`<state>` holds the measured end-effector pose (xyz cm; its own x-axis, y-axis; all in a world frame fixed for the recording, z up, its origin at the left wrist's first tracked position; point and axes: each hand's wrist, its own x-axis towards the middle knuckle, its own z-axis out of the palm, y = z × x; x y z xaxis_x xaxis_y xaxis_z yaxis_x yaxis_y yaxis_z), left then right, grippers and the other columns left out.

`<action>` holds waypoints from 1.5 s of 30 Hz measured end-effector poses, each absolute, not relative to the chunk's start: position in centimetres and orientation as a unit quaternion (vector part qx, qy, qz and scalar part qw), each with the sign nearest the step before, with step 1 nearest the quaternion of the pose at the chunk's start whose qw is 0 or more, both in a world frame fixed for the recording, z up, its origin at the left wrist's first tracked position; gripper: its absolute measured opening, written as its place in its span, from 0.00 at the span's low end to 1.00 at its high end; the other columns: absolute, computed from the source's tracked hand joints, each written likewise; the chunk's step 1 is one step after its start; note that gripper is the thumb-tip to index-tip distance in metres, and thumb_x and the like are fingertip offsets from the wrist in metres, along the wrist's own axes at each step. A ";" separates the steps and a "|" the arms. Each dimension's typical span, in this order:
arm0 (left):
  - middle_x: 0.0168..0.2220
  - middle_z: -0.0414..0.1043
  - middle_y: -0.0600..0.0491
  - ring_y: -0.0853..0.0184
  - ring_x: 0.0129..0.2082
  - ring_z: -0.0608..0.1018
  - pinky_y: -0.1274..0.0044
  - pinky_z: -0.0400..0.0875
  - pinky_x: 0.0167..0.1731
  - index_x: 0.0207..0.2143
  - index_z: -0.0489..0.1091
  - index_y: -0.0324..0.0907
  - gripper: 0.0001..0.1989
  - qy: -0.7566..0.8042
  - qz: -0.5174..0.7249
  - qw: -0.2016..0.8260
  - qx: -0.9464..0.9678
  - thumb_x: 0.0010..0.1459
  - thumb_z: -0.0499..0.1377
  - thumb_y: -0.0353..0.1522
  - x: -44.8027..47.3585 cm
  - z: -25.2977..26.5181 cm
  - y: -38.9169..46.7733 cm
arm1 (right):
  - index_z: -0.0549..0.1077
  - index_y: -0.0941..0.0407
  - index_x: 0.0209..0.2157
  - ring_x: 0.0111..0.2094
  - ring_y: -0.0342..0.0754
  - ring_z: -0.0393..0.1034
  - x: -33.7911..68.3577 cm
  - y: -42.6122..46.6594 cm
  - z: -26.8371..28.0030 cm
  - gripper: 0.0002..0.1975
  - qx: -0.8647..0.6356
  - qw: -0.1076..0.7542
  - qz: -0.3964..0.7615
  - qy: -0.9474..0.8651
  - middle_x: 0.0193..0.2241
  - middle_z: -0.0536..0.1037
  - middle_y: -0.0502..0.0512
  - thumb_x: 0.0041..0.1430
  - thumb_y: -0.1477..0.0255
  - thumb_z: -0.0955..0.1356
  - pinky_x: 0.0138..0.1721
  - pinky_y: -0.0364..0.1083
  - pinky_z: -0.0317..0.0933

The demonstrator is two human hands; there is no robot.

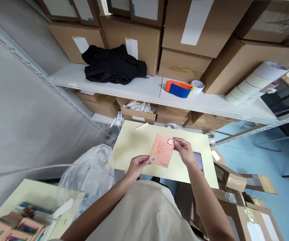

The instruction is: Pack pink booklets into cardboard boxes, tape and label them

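Observation:
A thin salmon-pink book (161, 152) is held above the pale yellow table (125, 144), its printed side with a barcode facing up. My left hand (137, 165) pinches its lower left edge near the barcode. At the upper right corner, my right hand (184, 150) grips the book beside a red-bordered white sticker (171, 142). A phone (198, 162) with its screen lit lies on the table, partly behind my right wrist. Near the table's far edge rests a slim white stick-like item (141, 126).
Shelves (149, 88) ahead carry cardboard boxes (134, 43), black clothing (114, 65), an orange and blue band (179, 89) and tape rolls (256, 82). Clear plastic bags (89, 170) hang at left. Similar books (11, 231) lie on a side table. Boxes (247, 217) crowd the floor at right.

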<state>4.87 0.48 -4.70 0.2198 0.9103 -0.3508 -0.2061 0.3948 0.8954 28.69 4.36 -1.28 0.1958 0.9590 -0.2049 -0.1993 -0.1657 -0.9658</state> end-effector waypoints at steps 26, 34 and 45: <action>0.38 0.77 0.45 0.64 0.36 0.78 0.74 0.71 0.37 0.41 0.74 0.38 0.25 0.479 0.387 0.646 0.451 0.51 0.59 0.49 4.0 -3.1 2.7 | 0.77 0.57 0.35 0.35 0.48 0.72 27.6 8.8 3.4 0.15 -0.466 0.301 0.483 -0.677 0.36 0.79 0.56 0.54 0.60 0.68 0.37 0.47 0.67; 0.26 0.75 0.53 0.70 0.25 0.74 0.80 0.68 0.26 0.31 0.76 0.37 0.17 0.480 0.380 0.624 0.486 0.48 0.64 0.43 5.0 -3.0 2.7 | 0.75 0.55 0.46 0.39 0.52 0.74 26.8 7.5 1.7 0.21 -0.547 0.365 0.409 -0.633 0.39 0.79 0.58 0.52 0.60 0.70 0.43 0.51 0.67; 0.31 0.77 0.50 0.67 0.29 0.77 0.76 0.71 0.31 0.35 0.76 0.38 0.20 0.477 0.363 0.691 0.404 0.45 0.65 0.45 4.5 -4.3 2.4 | 0.74 0.56 0.39 0.25 0.43 0.68 25.4 -1.3 -3.5 0.18 -0.543 0.494 0.553 -0.395 0.24 0.74 0.50 0.51 0.58 0.70 0.29 0.45 0.65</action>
<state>4.47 2.37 -4.33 0.2821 0.8872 -0.3651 -0.1166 0.4095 0.9048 25.37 -1.33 -3.55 0.0763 0.9746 -0.2107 -0.1181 -0.2010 -0.9724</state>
